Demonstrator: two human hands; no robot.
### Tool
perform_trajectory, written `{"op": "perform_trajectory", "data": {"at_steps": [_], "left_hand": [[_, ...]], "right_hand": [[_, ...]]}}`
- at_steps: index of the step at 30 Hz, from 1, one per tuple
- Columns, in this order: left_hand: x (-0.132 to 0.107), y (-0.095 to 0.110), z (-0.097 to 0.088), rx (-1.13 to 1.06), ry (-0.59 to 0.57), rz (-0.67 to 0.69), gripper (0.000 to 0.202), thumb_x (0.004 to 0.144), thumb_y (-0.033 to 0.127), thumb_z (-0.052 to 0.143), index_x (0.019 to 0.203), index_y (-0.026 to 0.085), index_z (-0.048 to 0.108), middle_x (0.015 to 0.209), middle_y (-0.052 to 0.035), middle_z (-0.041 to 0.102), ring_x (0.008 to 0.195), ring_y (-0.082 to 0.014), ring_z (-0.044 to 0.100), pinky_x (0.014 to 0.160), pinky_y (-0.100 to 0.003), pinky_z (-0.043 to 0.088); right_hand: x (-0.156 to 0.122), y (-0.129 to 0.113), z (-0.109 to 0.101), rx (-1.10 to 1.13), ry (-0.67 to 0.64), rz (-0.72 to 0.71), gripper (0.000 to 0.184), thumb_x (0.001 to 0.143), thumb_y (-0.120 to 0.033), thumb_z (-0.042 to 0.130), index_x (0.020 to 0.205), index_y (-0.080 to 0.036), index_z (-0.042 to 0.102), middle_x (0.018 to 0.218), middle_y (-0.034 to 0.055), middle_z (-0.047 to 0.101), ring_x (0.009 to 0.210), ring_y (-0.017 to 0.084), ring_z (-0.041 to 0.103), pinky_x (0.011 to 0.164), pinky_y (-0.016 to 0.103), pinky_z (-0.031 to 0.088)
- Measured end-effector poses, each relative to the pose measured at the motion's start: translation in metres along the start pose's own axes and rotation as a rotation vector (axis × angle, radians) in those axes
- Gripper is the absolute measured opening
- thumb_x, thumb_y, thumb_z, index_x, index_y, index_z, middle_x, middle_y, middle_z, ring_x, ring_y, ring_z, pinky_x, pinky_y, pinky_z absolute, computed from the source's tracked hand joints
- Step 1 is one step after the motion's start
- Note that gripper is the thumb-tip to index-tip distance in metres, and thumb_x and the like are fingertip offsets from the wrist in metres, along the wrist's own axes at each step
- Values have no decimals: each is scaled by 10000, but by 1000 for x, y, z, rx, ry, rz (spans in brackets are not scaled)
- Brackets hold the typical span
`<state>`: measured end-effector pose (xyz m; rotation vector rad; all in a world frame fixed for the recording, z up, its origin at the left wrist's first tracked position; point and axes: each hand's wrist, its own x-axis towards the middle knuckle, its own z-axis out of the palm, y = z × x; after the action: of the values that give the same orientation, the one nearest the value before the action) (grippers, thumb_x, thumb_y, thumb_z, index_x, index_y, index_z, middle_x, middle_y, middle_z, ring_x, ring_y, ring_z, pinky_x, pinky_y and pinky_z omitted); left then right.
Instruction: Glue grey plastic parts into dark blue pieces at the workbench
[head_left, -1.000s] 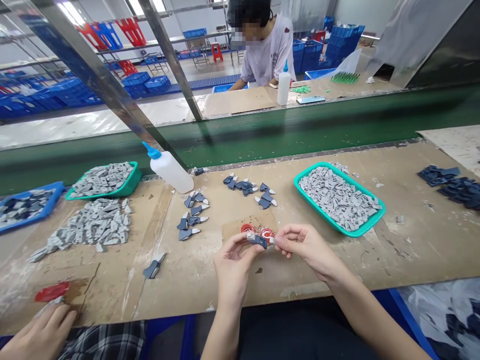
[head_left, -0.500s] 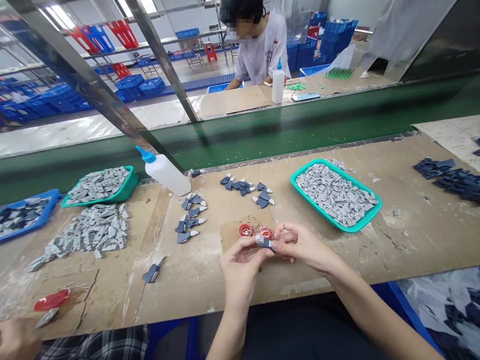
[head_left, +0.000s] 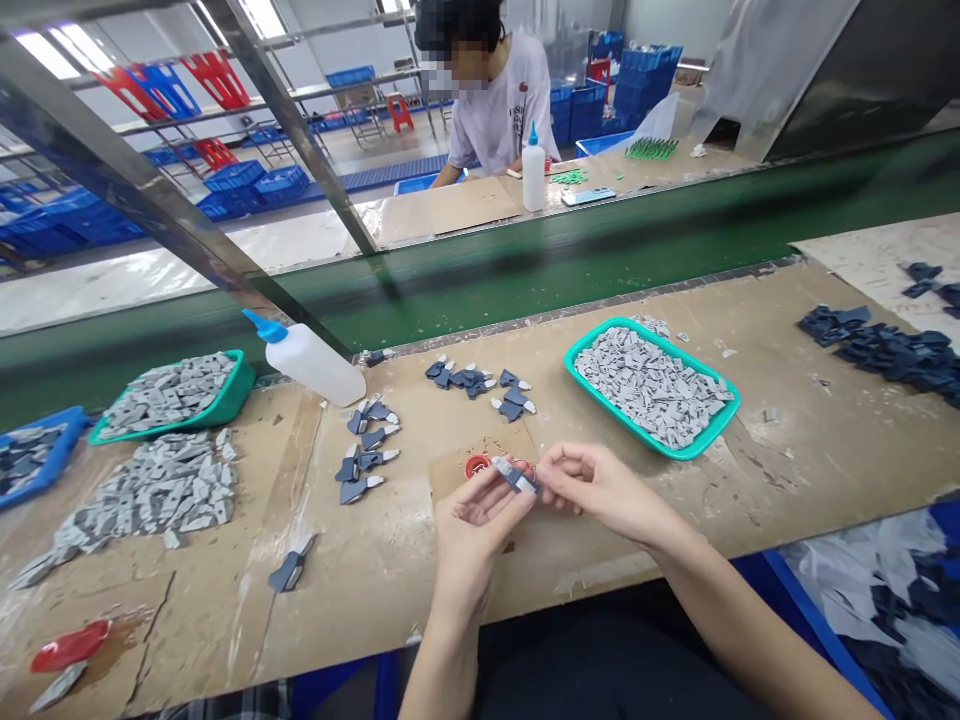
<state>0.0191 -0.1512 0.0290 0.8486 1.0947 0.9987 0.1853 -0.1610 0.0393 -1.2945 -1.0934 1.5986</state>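
Above the cardboard-covered bench, my left hand [head_left: 469, 530] grips a small dark-blue and grey plastic part [head_left: 514, 475] between thumb and fingers, its grey tip pointing up and left. The fingers of my right hand [head_left: 600, 487] are pinched together at the part's right end. Just behind it sits a small red dish [head_left: 477, 466] of clear liquid on a piece of cardboard; a second one is mostly hidden by the part and my fingers. Similar joined parts [head_left: 363, 490] lie in small groups to the left and farther back, with a single one [head_left: 291, 565] nearer me.
Green tray [head_left: 652, 440] of small grey pieces at right; another green tray [head_left: 244, 385] and a loose grey pile [head_left: 165, 490] at left. A white squeeze bottle [head_left: 319, 365] leans by a metal post. Dark-blue pieces [head_left: 885, 340] lie far right. Across the green belt [head_left: 465, 285] sits a co-worker [head_left: 502, 100].
In my hands the part has turned, its grey tip now angled up and left. My view has shifted a little to the right. The neighbour's hand at lower left has left the view.
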Motion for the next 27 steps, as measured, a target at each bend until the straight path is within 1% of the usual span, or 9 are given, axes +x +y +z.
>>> {"op": "perform_trajectory", "data": {"at_steps": [2, 4, 6, 8, 12, 17, 21, 24, 27], "left_hand": [[0, 1, -5, 3, 69, 47, 473, 632, 221, 783, 1082, 129, 668, 1059, -141, 704, 1013, -286, 651, 955, -416, 492], [1, 2, -20, 32, 144, 100, 495, 657, 229, 765, 1125, 125, 643, 1063, -142, 702, 1021, -279, 648, 977, -427, 473], [3, 3, -42, 115, 254, 173, 529, 651, 229, 767, 1151, 125, 627, 1052, -132, 708, 1020, -282, 648, 984, -450, 466], [7, 3, -71, 250, 422, 244, 570, 619, 243, 785, 1154, 126, 627, 1067, -123, 704, 1022, -292, 645, 990, -466, 460], [12, 3, -130, 489, 712, 214, 626, 622, 332, 762, 1190, 116, 611, 1183, -156, 645, 1097, -311, 602, 1008, -460, 436], [7, 1, -181, 1057, 764, 196, 546, 710, 397, 655, 1233, 261, 584, 1124, -104, 679, 1061, -341, 613, 935, -519, 453], [9, -1, -186, 1360, 757, 210, 502, 809, 414, 530, 1258, 190, 567, 1102, -165, 671, 1068, -380, 596, 881, -533, 463], [16, 5, -172, 1405, 768, 449, 468, 841, 352, 501, 1230, 105, 575, 1248, -208, 577, 1193, -357, 510, 982, -493, 406], [29, 20, -146, 1361, 775, 689, 417, 833, 323, 530, 1196, 126, 590, 1266, -177, 557, 1205, -309, 500, 1030, -441, 370]], "right_hand": [[1, -2, -19, -109, 134, -40, 352, 803, -540, 558, 819, -191, 599, 731, 50, 670, 650, 167, 604, 554, 256, 437], [4, -2, -47, -282, 368, -87, 320, 805, -507, 562, 865, -198, 620, 775, 63, 688, 696, 194, 627, 603, 285, 458], [8, -1, -79, -516, 621, -107, 275, 790, -450, 592, 901, -205, 650, 821, 69, 694, 728, 211, 635, 647, 310, 459], [15, 2, -108, -738, 777, -80, 234, 785, -390, 599, 924, -216, 673, 854, 62, 695, 727, 213, 633, 661, 322, 445], [37, 7, -135, -941, 812, 15, 220, 770, -371, 616, 913, -229, 705, 825, 43, 703, 736, 219, 627, 635, 309, 409], [68, 5, -122, -1011, 744, 80, 191, 791, -332, 615, 920, -237, 719, 817, 60, 712, 781, 235, 632, 620, 300, 387], [82, -2, -113, -1029, 709, 99, 156, 789, -311, 627, 852, -213, 731, 830, 103, 715, 792, 260, 630, 628, 314, 382], [86, -5, -113, -1021, 698, 106, 127, 760, -301, 662, 764, -192, 727, 793, 121, 713, 774, 269, 625, 617, 318, 377], [85, -4, -115, -989, 691, 83, 119, 766, -291, 651, 795, -196, 717, 803, 101, 714, 776, 250, 626, 615, 306, 375]]}}
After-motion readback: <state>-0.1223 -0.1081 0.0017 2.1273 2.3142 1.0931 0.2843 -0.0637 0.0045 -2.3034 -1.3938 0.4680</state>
